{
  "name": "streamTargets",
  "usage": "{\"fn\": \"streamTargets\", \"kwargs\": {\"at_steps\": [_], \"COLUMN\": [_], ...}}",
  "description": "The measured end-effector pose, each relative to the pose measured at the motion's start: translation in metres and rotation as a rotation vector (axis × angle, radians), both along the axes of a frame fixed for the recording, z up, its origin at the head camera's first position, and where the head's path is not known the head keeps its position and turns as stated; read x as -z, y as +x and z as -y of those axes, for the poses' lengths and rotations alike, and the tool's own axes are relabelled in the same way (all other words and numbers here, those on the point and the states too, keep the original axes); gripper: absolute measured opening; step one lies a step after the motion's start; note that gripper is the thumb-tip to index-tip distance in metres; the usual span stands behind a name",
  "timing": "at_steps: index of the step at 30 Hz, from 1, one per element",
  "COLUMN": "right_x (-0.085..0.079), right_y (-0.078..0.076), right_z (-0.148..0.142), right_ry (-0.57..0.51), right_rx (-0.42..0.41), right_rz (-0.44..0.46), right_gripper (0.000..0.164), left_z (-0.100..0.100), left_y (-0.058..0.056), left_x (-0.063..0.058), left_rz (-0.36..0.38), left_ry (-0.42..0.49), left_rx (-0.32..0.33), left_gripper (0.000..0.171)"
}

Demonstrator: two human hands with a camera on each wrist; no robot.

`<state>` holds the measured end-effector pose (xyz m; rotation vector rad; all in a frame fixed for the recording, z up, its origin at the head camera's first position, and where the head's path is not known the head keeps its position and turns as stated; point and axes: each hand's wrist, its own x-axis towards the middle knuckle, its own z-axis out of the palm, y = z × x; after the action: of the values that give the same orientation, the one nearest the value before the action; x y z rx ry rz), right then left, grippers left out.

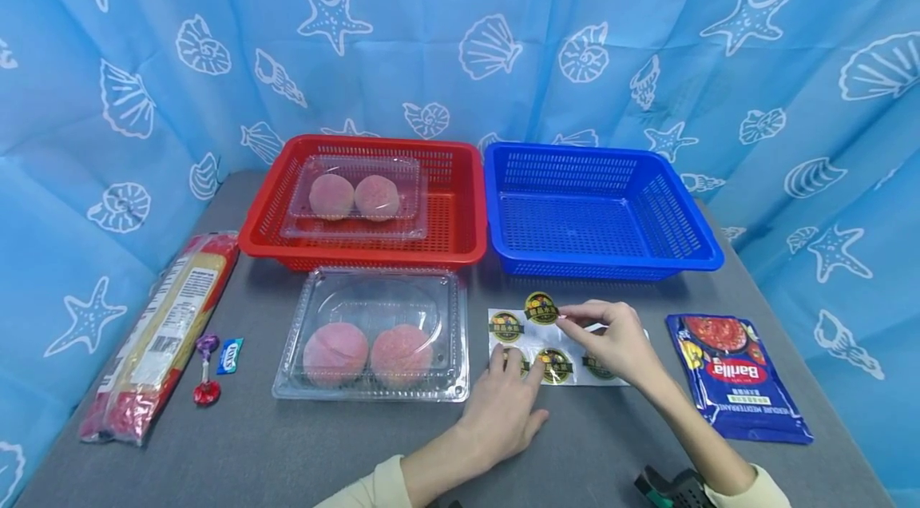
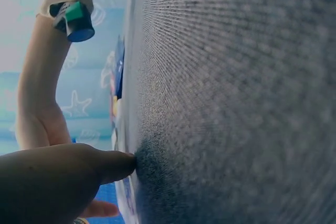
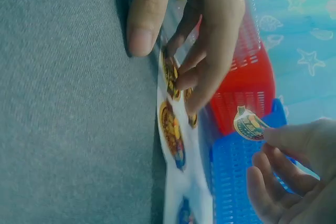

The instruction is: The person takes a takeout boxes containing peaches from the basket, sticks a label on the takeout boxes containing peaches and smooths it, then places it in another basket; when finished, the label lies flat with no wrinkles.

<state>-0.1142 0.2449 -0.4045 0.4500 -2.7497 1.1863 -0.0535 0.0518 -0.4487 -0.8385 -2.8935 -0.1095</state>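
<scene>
Between thumb and fingertip, my right hand (image 1: 611,336) pinches a round black-and-gold sticker (image 1: 541,307) by its edge. In the right wrist view the sticker (image 3: 251,124) is lifted off the white sticker sheet (image 3: 195,182). The sheet (image 1: 578,330) lies on the table and carries several more such stickers. My left hand (image 1: 501,416) rests with spread fingers on the sheet's near left part, its fingertips partly covering one sticker. The left wrist view shows the left thumb (image 2: 113,167) against the grey cloth. Left of that hand stands a clear plastic box (image 1: 374,336) with two pink peaches inside.
Behind the box is a red basket (image 1: 460,248) holding another clear box of two peaches. A blue basket (image 1: 596,264) stands beside it. A blue Barilla pouch (image 1: 740,380) lies at right. Left lie a pasta bag (image 1: 165,332), a lollipop (image 1: 206,392) and a small blue packet (image 1: 230,356).
</scene>
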Motion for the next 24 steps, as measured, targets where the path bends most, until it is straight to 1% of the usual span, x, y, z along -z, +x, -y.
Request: {"fn": "streamTargets", "kwargs": {"at_steps": [2,5,6,8,9,11,13,14,15,16,17,19,20,22,23,24], "right_x": [-0.002,-0.006,-0.007,-0.009,-0.011,-0.015,-0.019,-0.021,-0.024,-0.026,-0.028,-0.032,-0.034,-0.037,-0.039,-0.04], "right_y": [0.002,0.003,0.004,0.004,0.004,0.004,0.005,0.006,0.006,0.006,0.007,0.007,0.007,0.006,0.005,0.004], "right_z": [0.001,0.002,0.002,0.003,0.003,0.006,0.009,0.011,0.013,0.015,0.017,0.022,0.025,0.031,0.035,0.038], "right_ry": [-0.006,-0.024,-0.033,-0.054,-0.064,-0.08,-0.101,-0.113,-0.126,-0.139,-0.161,-0.212,-0.24,-0.292,-0.319,-0.337], "right_rx": [-0.002,-0.001,-0.002,-0.005,-0.01,-0.02,-0.033,-0.04,-0.048,-0.058,-0.073,-0.102,-0.114,-0.134,-0.144,-0.152], "right_rz": [-0.035,-0.096,-0.111,-0.131,-0.139,-0.149,-0.151,-0.149,-0.144,-0.134,-0.12,-0.077,-0.047,0.024,0.062,0.095], "right_gripper": [0.014,0.012,0.012,0.012,0.012,0.013,0.014,0.014,0.014,0.013,0.013,0.012,0.012,0.011,0.011,0.012], "left_z": [0.0,0.002,0.004,0.012,0.019,0.037,0.06,0.073,0.087,0.101,0.116,0.146,0.161,0.189,0.202,0.214], "left_y": [0.001,0.005,0.007,0.013,0.016,0.023,0.027,0.028,0.028,0.028,0.027,0.022,0.019,0.013,0.01,0.007], "left_x": [0.0,-0.007,-0.011,-0.022,-0.029,-0.045,-0.061,-0.068,-0.073,-0.078,-0.082,-0.086,-0.087,-0.085,-0.083,-0.08], "left_rz": [-0.032,-0.065,-0.073,-0.056,-0.045,-0.019,-0.009,-0.02,-0.037,-0.055,-0.061,-0.076,-0.059,0.002,0.039,0.079], "left_ry": [-0.013,-0.041,-0.046,-0.026,0.004,0.103,0.237,0.315,0.388,0.458,0.514,0.605,0.633,0.65,0.644,0.647], "left_rx": [0.012,0.04,0.059,0.116,0.155,0.238,0.297,0.307,0.298,0.275,0.227,0.113,0.047,-0.08,-0.136,-0.175], "left_gripper": [0.067,0.065,0.063,0.058,0.054,0.048,0.044,0.043,0.043,0.044,0.047,0.059,0.069,0.092,0.104,0.114]}}
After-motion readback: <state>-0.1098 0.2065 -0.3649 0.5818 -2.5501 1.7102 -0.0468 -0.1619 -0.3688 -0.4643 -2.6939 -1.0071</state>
